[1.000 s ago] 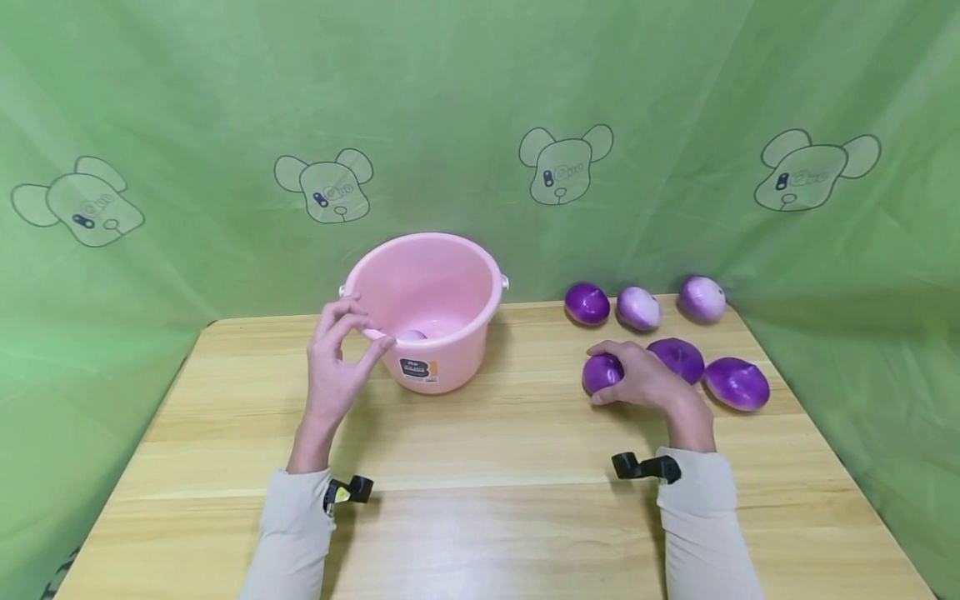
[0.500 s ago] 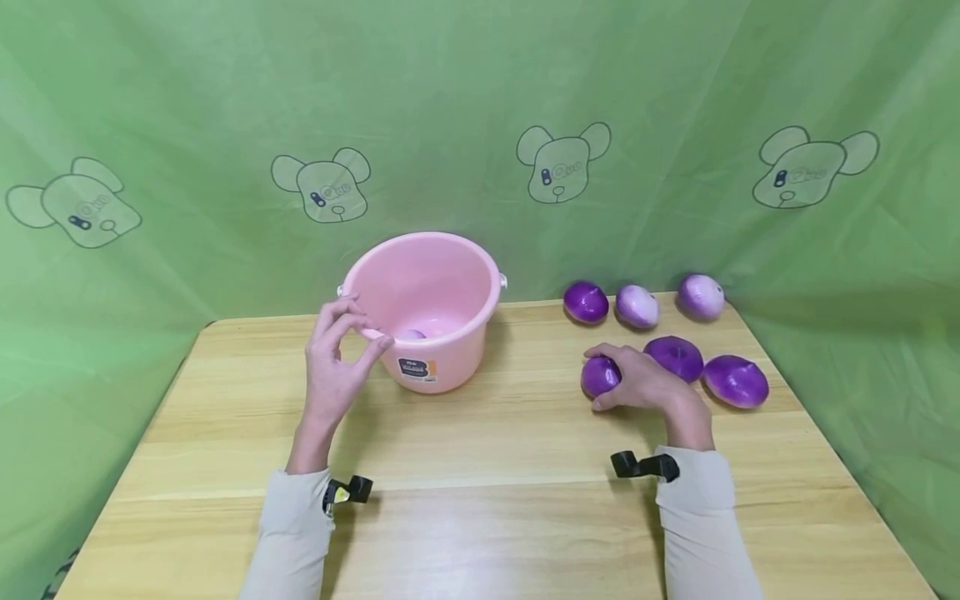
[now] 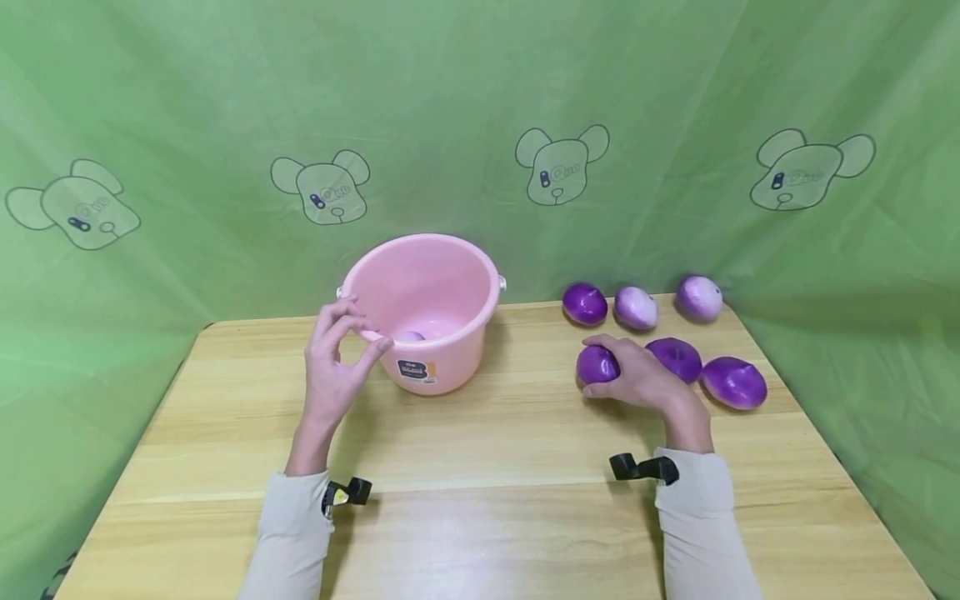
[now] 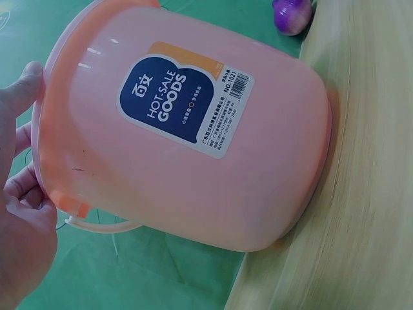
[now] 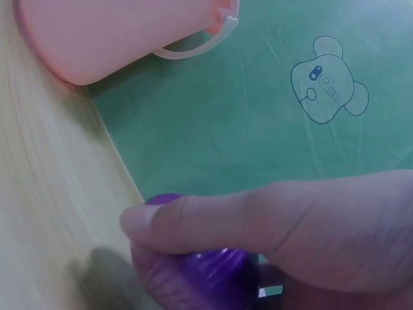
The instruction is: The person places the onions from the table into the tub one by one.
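A pink bucket (image 3: 442,358) stands upright near the back edge, a pale onion (image 3: 411,337) partly visible inside it. My left hand (image 3: 333,367) pinches its near left rim between thumb and fingers; the left wrist view shows the bucket's labelled side (image 4: 187,97). To the right, my right hand (image 3: 637,375) grips a purple onion (image 3: 596,367), thumb on the near side and fingers over the far side. In the right wrist view the thumb crosses this onion (image 5: 213,278), and a shadow lies on the table beside it.
Behind my right hand sit a purple onion (image 3: 585,304) and two pale onions (image 3: 636,308). Two more purple onions, a flat one (image 3: 675,360) and a wider one (image 3: 735,383), lie to its right. A green curtain (image 3: 450,108) hangs behind the wooden table (image 3: 480,467).
The purple onion in my right hand has shifted slightly left and up. My left hand has stayed on the bucket rim.
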`<state>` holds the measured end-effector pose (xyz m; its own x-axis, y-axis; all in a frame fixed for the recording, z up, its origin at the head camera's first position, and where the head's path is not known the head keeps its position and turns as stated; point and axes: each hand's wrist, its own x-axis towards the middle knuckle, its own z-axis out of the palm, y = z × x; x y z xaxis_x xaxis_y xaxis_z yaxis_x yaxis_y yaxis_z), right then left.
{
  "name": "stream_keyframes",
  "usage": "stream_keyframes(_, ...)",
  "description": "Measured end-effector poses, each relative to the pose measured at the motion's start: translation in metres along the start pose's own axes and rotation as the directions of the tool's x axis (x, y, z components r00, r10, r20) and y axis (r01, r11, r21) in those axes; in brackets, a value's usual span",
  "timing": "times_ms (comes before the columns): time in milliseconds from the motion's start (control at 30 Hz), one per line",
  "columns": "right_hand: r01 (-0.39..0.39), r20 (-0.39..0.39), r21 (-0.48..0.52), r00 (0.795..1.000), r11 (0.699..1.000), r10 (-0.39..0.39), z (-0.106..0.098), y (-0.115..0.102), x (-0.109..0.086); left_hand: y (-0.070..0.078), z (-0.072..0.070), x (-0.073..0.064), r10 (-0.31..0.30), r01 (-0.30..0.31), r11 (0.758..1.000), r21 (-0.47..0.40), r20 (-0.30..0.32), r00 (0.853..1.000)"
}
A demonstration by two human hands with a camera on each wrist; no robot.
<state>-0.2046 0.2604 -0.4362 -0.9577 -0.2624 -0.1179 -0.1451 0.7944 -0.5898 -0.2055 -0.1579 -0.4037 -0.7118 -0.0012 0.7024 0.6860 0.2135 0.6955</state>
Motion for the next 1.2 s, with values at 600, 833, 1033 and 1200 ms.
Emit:
stream_keyframes(600,0.036,-0.084,0.032,0.996,0.999,-0.034,-0.002,-0.010,-0.001,-0.001,0.000,0.000,-0.011,0.011,1.000,0.011,0.002,1.000)
stream_keyframes(833,0.022,-0.094,0.034,0.995,0.999,-0.019,-0.002,-0.013,-0.002,-0.001,0.000,-0.002,-0.019,0.019,1.000,0.021,0.003,1.000)
stream_keyframes(1033,0.024,-0.099,0.026,0.995,0.999,-0.021,-0.006,-0.017,-0.004,-0.002,0.000,-0.002,-0.010,0.010,1.000,0.017,-0.004,1.000)
stream_keyframes(1200,0.025,-0.111,0.022,0.994,0.999,-0.023,-0.009,-0.021,-0.005,-0.003,0.000,-0.001,-0.001,0.001,1.000,0.015,-0.005,1.000)
